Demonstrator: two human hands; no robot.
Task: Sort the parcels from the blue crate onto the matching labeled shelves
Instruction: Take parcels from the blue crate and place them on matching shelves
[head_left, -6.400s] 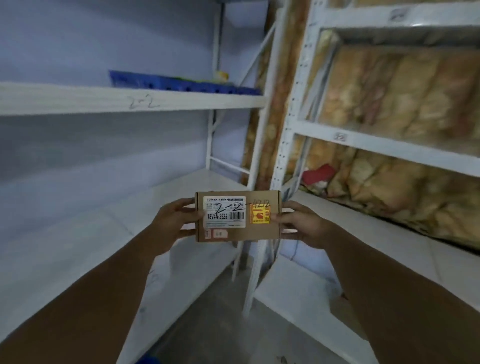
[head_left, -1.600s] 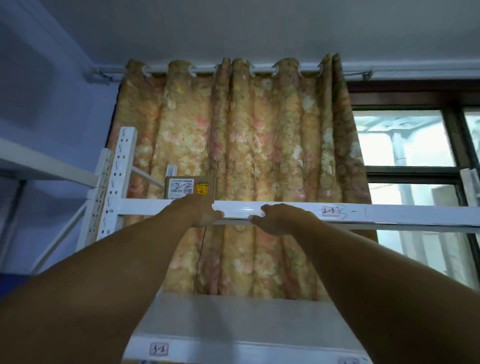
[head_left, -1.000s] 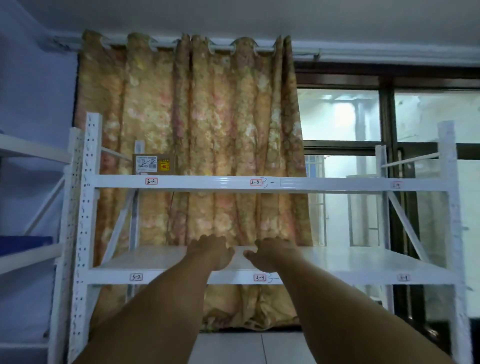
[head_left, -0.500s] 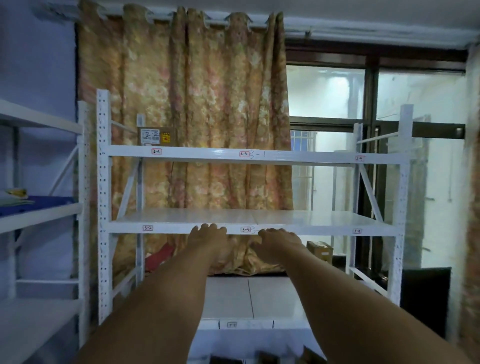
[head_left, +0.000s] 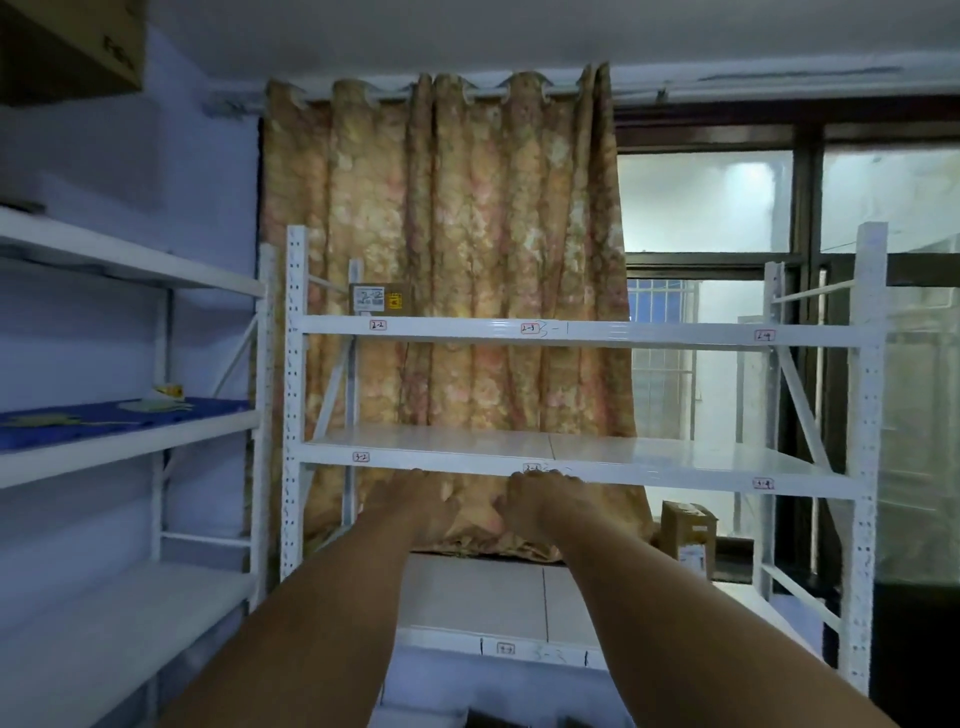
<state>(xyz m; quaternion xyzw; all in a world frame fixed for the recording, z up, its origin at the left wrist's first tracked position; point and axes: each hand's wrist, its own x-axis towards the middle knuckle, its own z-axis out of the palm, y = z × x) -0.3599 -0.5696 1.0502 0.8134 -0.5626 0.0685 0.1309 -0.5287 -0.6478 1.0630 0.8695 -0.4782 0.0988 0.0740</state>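
A small brown cardboard parcel (head_left: 377, 299) with a white label and a yellow sticker stands on the upper shelf (head_left: 623, 332) of the white rack, at its left end above the tag 2-2 (head_left: 377, 325). My left hand (head_left: 415, 501) and my right hand (head_left: 540, 501) are stretched out side by side in front of me, below the middle shelf (head_left: 623, 457). Both hold nothing and their fingers hang loosely. The blue crate is not in view.
A second white rack (head_left: 130, 260) runs along the left wall, with a blue sheet (head_left: 104, 415) on one shelf. A flowered curtain (head_left: 467, 260) hangs behind the rack. A cardboard box (head_left: 688, 519) sits low at the right. Another box (head_left: 67, 41) is at the top left.
The parcel went from both my hands onto the upper shelf. I have since backed away from the rack, and both hands have come down empty.
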